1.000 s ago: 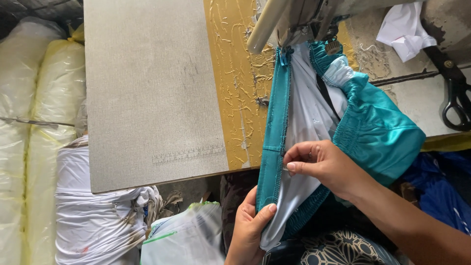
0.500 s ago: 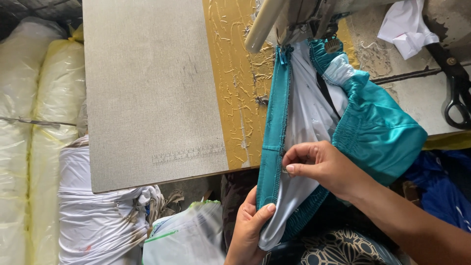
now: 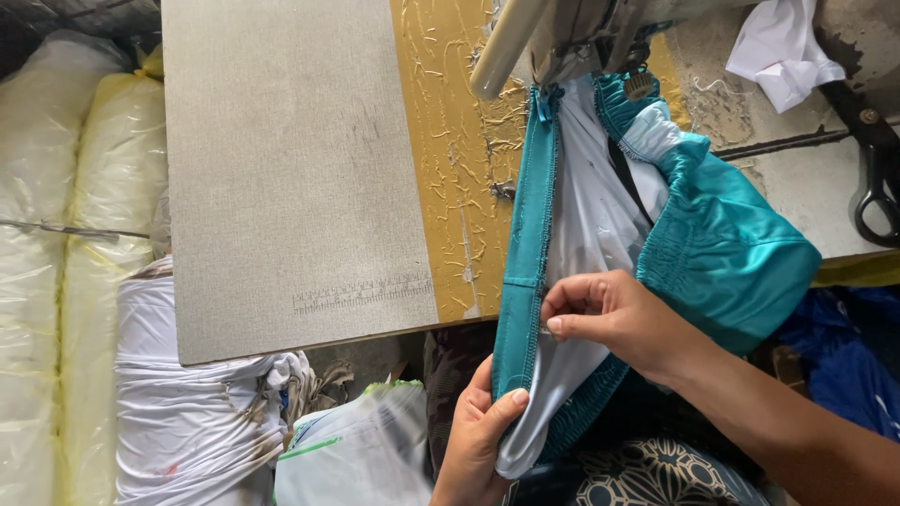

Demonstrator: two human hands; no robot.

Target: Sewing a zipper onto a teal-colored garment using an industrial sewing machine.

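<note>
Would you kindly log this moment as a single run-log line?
left hand: grips lower end of teal-and-white garment | right hand: pinches its teal edge seam | garment top: under sewing machine | scissors: on table

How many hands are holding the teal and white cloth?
2: the right hand pinches the teal band on the garment; the left hand grips its lower white end.
</note>
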